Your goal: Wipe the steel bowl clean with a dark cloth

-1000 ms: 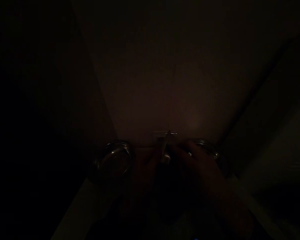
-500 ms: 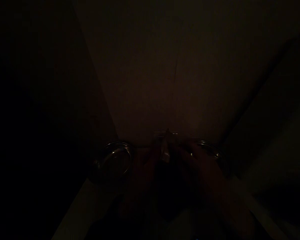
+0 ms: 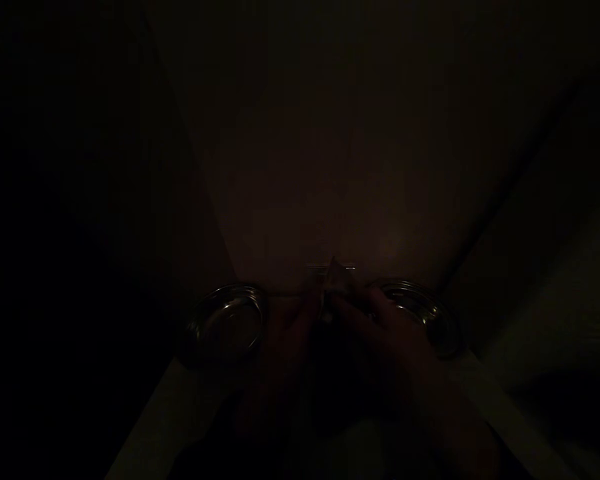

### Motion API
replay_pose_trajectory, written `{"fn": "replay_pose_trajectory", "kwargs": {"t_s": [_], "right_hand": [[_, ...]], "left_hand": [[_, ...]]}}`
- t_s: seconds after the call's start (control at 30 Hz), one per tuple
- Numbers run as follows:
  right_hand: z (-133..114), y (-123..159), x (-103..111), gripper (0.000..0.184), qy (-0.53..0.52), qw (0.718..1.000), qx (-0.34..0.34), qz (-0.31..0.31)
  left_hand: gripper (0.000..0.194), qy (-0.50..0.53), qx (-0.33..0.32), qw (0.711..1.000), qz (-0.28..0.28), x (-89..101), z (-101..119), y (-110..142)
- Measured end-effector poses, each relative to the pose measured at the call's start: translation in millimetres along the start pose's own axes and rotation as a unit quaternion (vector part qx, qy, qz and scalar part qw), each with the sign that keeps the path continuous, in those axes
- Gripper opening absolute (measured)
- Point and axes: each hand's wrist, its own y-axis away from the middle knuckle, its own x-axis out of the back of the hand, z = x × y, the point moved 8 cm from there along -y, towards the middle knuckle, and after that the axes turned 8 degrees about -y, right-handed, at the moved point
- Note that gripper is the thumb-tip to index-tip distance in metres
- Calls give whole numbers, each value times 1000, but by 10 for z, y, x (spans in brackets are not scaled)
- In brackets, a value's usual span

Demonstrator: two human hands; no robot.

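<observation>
The scene is very dark. My right hand [image 3: 400, 333] reaches in from the lower right, its fingers pinched on a small shiny object [image 3: 336, 283] at the centre. My left hand [image 3: 290, 330] is a faint shape just left of that object, close to it; its fingers are too dim to read. A round metal bowl [image 3: 227, 323] sits to the left of the hands. A second metal bowl [image 3: 423, 313] sits to the right, partly behind my right hand.
A pale surface [image 3: 170, 427] carries both bowls and runs toward the bottom edge. Behind it rises a plain dim wall [image 3: 340, 167]. Dark areas fill the left and right sides.
My right hand has shifted slightly left and down, uncovering more of the right bowl. The shiny object between the hands now shows less of its length.
</observation>
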Motion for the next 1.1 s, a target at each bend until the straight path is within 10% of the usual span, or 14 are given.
{"fn": "replay_pose_trajectory", "kwargs": {"t_s": [0.8, 1.1], "right_hand": [[111, -26, 80, 36, 30, 998, -54, 2], [-67, -22, 5, 36, 30, 999, 8, -27]], "left_hand": [[32, -68, -45, 993, -87, -99, 34, 47], [32, -54, -29, 998, -32, -7, 56, -19]]}}
